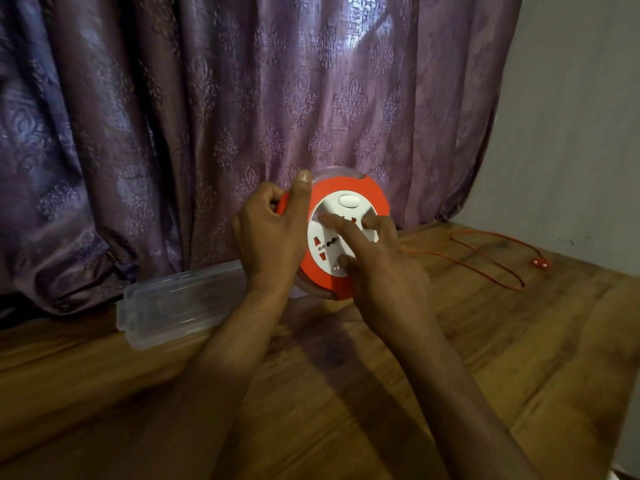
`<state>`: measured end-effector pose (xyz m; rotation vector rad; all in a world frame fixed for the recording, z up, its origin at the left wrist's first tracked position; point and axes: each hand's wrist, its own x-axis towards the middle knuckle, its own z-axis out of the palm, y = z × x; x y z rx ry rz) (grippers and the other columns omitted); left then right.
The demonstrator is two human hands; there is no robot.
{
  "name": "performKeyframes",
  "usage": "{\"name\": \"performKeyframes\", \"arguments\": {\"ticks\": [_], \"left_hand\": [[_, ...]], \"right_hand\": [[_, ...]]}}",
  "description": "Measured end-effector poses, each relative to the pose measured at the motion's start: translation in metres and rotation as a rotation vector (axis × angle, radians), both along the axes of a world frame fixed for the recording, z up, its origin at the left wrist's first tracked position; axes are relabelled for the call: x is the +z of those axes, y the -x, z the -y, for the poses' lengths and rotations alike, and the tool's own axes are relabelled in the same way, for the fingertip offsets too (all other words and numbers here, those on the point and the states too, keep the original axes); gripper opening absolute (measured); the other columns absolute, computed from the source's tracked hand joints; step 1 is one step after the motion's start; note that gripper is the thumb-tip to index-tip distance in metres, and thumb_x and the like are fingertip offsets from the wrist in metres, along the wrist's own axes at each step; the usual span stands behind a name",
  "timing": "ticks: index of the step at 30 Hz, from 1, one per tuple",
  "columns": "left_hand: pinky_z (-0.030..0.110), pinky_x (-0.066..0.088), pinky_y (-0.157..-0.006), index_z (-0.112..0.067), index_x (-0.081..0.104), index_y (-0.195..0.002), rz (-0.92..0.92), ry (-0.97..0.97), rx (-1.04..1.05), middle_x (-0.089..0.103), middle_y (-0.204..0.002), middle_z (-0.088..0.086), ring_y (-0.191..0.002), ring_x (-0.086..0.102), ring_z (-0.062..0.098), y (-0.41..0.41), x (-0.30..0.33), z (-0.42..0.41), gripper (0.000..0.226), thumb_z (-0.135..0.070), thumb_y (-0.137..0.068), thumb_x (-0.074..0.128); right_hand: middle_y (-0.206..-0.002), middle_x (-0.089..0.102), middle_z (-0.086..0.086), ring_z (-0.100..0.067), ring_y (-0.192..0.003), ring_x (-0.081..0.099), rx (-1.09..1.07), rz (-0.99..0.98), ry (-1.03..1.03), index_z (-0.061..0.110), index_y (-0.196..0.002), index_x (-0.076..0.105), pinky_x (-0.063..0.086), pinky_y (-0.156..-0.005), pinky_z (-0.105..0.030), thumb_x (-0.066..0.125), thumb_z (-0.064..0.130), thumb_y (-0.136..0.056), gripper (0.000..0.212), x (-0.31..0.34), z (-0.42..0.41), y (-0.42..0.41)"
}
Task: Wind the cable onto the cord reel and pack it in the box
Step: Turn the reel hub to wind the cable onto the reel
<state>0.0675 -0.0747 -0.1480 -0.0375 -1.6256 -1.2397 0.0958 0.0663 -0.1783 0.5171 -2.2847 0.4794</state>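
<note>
The round orange cord reel (370, 199) with a white socket face is held upright above the wooden table (381, 393). My left hand (273, 237) grips its left rim, thumb up along the edge. My right hand (381, 268) lies on the white face with spread fingers pressing on it. A thin red cable (485, 265) runs from the reel's right side across the table in loose loops and ends in a red plug (540, 264). A clear plastic box (176, 303) lies on the table left of the reel, against the curtain.
A purple patterned curtain (207, 116) hangs behind the table's far edge. A pale wall (571, 133) stands at the right. A white object (623, 474) peeks in at the bottom right corner.
</note>
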Motion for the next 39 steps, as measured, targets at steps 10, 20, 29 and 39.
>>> {"name": "performKeyframes", "arguments": {"ticks": [10, 20, 29, 39], "left_hand": [[0.042, 0.044, -0.061, -0.009, 0.041, -0.060, -0.012, -0.030, -0.001, 0.037, -0.051, -0.001, -0.058, 0.040, 0.023, -0.006, 0.003, -0.006, 0.056, -0.056, -0.088, 0.057], [0.031, 0.034, -0.059, -0.016, 0.043, -0.060, -0.028, 0.027, -0.018, 0.041, -0.051, -0.005, -0.052, 0.039, 0.010, -0.014, -0.005, -0.029, 0.049, -0.052, -0.088, 0.062], [0.042, 0.043, -0.062, -0.012, 0.045, -0.063, -0.024, 0.030, 0.022, 0.041, -0.054, -0.003, -0.060, 0.043, 0.022, -0.010, -0.002, -0.011, 0.052, -0.056, -0.089, 0.056], [0.037, 0.040, -0.057, -0.012, 0.044, -0.061, -0.028, -0.029, 0.033, 0.041, -0.052, -0.003, -0.054, 0.040, 0.014, -0.007, 0.007, 0.005, 0.053, -0.056, -0.090, 0.055]], "right_hand": [[-0.101, 0.051, 0.004, -0.017, -0.078, 0.056, 0.013, -0.145, 0.186, 0.047, -0.137, 0.040, 0.047, -0.057, -0.033, 0.056, 0.053, -0.086, 0.053, -0.001, 0.001, -0.004], [-0.069, 0.059, 0.011, -0.027, -0.076, 0.066, -0.167, -0.134, 0.591, 0.028, -0.107, 0.056, 0.049, -0.066, -0.036, 0.054, 0.072, -0.075, 0.055, 0.000, 0.002, -0.002], [-0.078, 0.058, 0.022, -0.002, -0.076, 0.056, 0.009, -0.235, 0.544, 0.029, -0.115, 0.051, 0.044, -0.062, -0.030, 0.058, 0.042, -0.091, 0.028, -0.004, 0.001, -0.004], [-0.151, 0.032, -0.006, -0.031, -0.108, 0.059, 0.101, -0.190, 0.057, 0.047, -0.136, 0.037, 0.044, -0.056, -0.029, 0.056, 0.008, -0.081, 0.070, -0.005, 0.010, 0.000]]}}
